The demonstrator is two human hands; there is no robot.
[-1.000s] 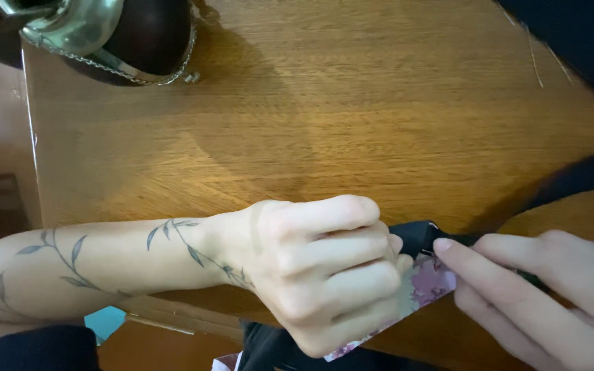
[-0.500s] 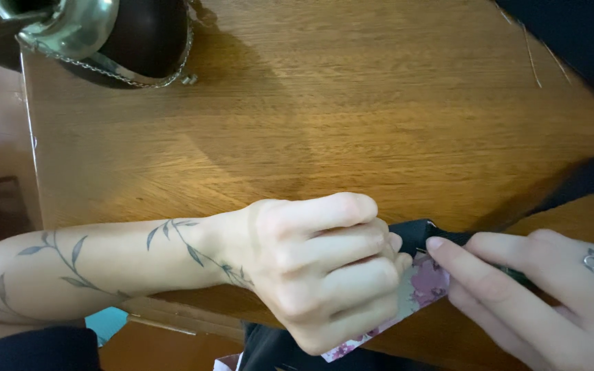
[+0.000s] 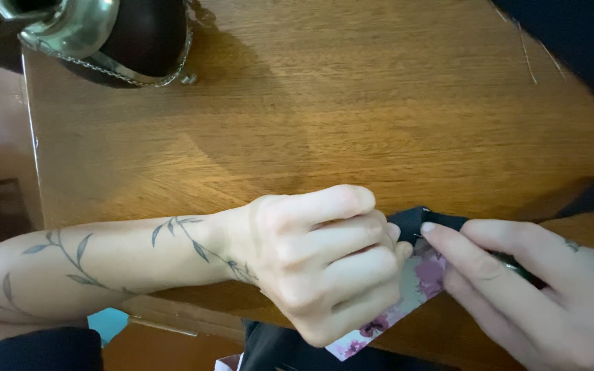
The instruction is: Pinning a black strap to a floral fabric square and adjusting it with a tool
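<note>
View: we look down from the head camera at our two bare hands working at the near edge of a wooden table (image 3: 352, 117).
Left hand: our left hand (image 3: 317, 264) is curled into a loose fist, its fingers (image 3: 342, 237) closed around a folded piece of fabric.
Fabric: the floral fabric (image 3: 424, 278), pale with pink flowers, sticks out between the two hands and below the left fist; a black fabric edge (image 3: 424, 218) lies on top of it.
Right hand: our right hand (image 3: 537, 295) comes in from the right, its fingers (image 3: 448, 237) pinched on the black edge, just beside the left knuckles. A ring sits on one finger.
Needle or pin: something thin and metallic may glint at the fingertips, but we cannot tell what.
Forearm: a leafy vine tattoo runs along our left forearm (image 3: 104, 261).
Far corner: a dark object with a metal rim and chain (image 3: 111, 34) sits at the top left.
</note>
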